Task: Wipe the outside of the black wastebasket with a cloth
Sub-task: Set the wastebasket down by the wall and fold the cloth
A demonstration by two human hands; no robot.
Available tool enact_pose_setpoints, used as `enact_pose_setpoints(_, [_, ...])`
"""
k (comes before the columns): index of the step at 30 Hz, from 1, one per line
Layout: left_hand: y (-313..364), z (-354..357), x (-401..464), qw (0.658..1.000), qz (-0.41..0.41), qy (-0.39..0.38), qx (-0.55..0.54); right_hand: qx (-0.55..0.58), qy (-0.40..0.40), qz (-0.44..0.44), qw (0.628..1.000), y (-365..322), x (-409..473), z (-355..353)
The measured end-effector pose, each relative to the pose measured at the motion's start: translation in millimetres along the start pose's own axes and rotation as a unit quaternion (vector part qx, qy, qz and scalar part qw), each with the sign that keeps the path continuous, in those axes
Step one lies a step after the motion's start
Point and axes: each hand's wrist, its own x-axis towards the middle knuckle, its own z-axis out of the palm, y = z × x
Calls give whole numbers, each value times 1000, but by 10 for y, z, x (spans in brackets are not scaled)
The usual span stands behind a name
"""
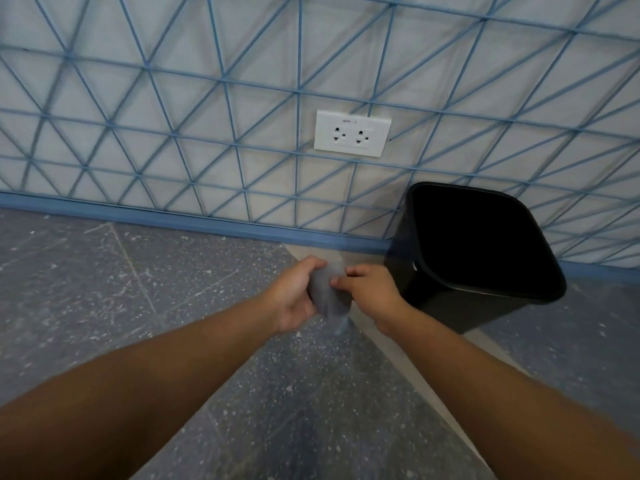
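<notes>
Wastebasket (pixel 446 292), black and open-topped, stands on the speckled grey floor (pixel 104 289) against the blue-lined wall (pixel 173 81), just right of my hands and apart from them. My left hand (pixel 294 299) grips the bunched grey cloth (pixel 327 296), fingers curled round it, and my right hand (pixel 367 289) pinches its other side.

The black wastebasket (pixel 460 299) is standing on the floor (pixel 104 289) against the wall (pixel 207 81), blocking passage behind it. Bare floor is lying open to its left and in front, leaving those sides reachable. A wall socket (pixel 351 133) is sitting above, well apart.
</notes>
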Motion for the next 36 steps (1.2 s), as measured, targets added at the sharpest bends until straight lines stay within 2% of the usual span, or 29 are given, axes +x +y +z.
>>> enact_pose_setpoints(2, [33,-89,44,999,26,-33,31,-73,10,-64,995,-73,103,-62])
enact_pose_setpoints(5, [97,-210,124,979,107,-34,170,-204,10,-145,968,-220,264,-173])
enact_pose_setpoints(8, [221,-309,218,928,195,6,317,-268,-1,-188,945,-330,363,-225])
enact_pose_setpoints(11, [327,-364,292,871,239,65,423,-324,-1,-220,920,-363,384,-241])
enact_pose_setpoints(13, [391,-353,266,832,263,71,484,-351,-9,-230,908,-387,396,-252])
enact_pose_setpoints(14, [420,-329,249,823,279,71,490,-355,-12,-235,905,-407,410,-261])
enact_pose_setpoints(16, [467,-322,243,845,293,55,444,-347,-7,-240,907,-459,438,-279])
enact_pose_setpoints(18, [480,-323,239,899,262,-7,351,-326,-3,-241,914,-498,466,-297])
enact_pose_setpoints(19, [464,-318,240,915,251,-26,315,-319,-4,-240,917,-505,478,-304])
enact_pose_setpoints(22, [380,-265,219,947,230,-17,222,-292,-10,-241,926,-514,488,-307])
enact_pose_setpoints(26, [291,-232,214,973,160,-71,152,-242,-10,-230,942,-499,536,-278])
enact_pose_setpoints(29, [264,-251,233,976,159,-80,123,-183,20,-217,959,-447,546,-230])
enact_pose_setpoints(33, [278,-252,265,984,151,-72,68,-73,34,-57,995,-212,565,-74])
enact_pose_setpoints(36, [268,-271,297,989,131,-56,46,29,21,53,998,24,543,23])
